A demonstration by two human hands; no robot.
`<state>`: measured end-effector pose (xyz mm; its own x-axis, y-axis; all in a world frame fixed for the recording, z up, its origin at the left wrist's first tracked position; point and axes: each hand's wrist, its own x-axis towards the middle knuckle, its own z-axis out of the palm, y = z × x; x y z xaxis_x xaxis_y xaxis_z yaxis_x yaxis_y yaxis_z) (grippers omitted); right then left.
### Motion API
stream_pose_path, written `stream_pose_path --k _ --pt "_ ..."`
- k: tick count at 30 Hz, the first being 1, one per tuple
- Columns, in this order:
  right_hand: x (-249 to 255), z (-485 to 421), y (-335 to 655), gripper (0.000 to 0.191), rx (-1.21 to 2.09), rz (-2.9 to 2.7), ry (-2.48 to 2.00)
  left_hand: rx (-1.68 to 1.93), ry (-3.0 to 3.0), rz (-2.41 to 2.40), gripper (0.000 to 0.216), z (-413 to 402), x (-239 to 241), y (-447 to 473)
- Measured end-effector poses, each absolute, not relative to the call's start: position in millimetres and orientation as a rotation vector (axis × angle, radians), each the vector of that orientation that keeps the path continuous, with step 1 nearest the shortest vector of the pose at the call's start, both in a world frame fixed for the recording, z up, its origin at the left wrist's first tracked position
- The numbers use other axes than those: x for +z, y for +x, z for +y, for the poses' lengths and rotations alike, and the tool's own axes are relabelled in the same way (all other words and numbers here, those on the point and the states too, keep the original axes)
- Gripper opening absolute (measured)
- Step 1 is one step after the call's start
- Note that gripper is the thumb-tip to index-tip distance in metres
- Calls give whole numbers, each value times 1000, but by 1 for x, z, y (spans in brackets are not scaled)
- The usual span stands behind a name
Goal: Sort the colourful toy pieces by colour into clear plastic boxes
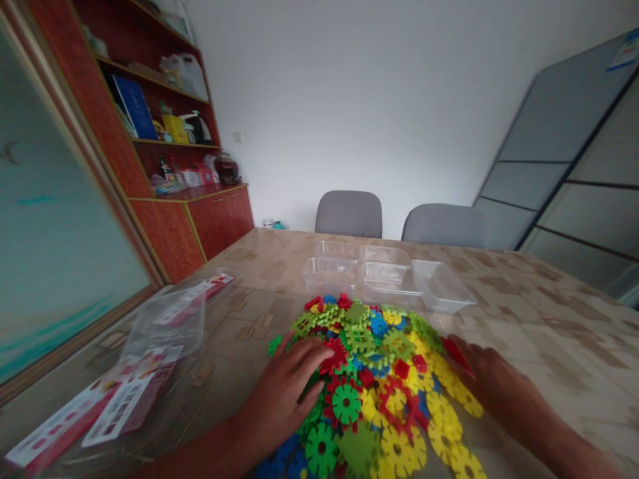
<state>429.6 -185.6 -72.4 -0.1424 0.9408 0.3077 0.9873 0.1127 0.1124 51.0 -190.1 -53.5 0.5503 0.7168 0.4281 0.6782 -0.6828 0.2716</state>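
Observation:
A heap of plastic building pieces (357,452) in red, yellow, green and blue lies on the table in front of me. Notched discs and square interlocking shapes are mixed in it. My left hand (292,376) rests on the heap's left side, thumb and fingers apart, with the fingertips at a red notched piece (335,356). On the right edge of the heap, my right hand (482,366) has its fingers closed around a red plastic piece (456,354), partly hidden by the hand. Yellow discs (444,416) lie just below that hand.
Several clear plastic containers (389,278) stand behind the heap. Clear lids (164,319) and packaging with red-and-white labels (132,399) lie at the left. Two grey chairs (348,211) are at the table's far side; a wooden cabinet (219,223) stands back left.

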Motion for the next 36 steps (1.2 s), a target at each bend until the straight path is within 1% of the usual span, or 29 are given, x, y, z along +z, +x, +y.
stream_pose_path --k 4,6,8,10,12,14,16,18,22,25,26,28,30,32,34,36 --pt "-69 -185 426 27 -321 -2235 -1866 885 2687 1157 28 -190 -49 54" --pt "-61 -186 420 29 -314 -2198 -1794 933 2662 1123 22 -190 -46 53" --pt "-50 -190 411 32 -275 -2151 -1707 1013 2604 1098 21 -191 -42 51" --pt "-36 -199 397 31 -136 -2180 -1579 1110 2491 1105 22 -193 -38 49" --pt "-22 -211 379 27 69 -2288 -1435 1189 2352 1125 22 -196 -34 49" --pt "-13 -222 360 24 252 -2413 -1320 1171 2259 1110 21 -199 -30 51" --pt "-11 -228 347 23 351 -2507 -1247 1082 2258 1063 21 -202 -30 53" --pt "-13 -229 339 23 336 -2542 -1230 975 2334 1041 21 -202 -32 54" --pt "-20 -226 336 24 164 -2493 -1215 939 2557 1091 25 -204 -37 56" --pt "-19 -231 328 22 102 -2506 -1137 817 2686 985 27 -209 -33 55" --pt "-18 -234 323 19 87 -2511 -1119 746 2708 944 31 -211 -31 54" --pt "-18 -239 311 18 66 -2524 -1076 598 2716 900 53 -213 -26 52" --pt "-22 -241 298 31 50 -2550 -1026 469 2694 896 76 -214 -22 47" --pt "-29 -242 288 39 20 -2564 -1010 380 2670 903 86 -212 -21 41" --pt "-37 -241 281 35 5 -2546 -1054 342 2657 929 83 -209 -22 36" --pt "-42 -240 277 27 29 -2520 -1097 311 2651 949 72 -206 -24 33"
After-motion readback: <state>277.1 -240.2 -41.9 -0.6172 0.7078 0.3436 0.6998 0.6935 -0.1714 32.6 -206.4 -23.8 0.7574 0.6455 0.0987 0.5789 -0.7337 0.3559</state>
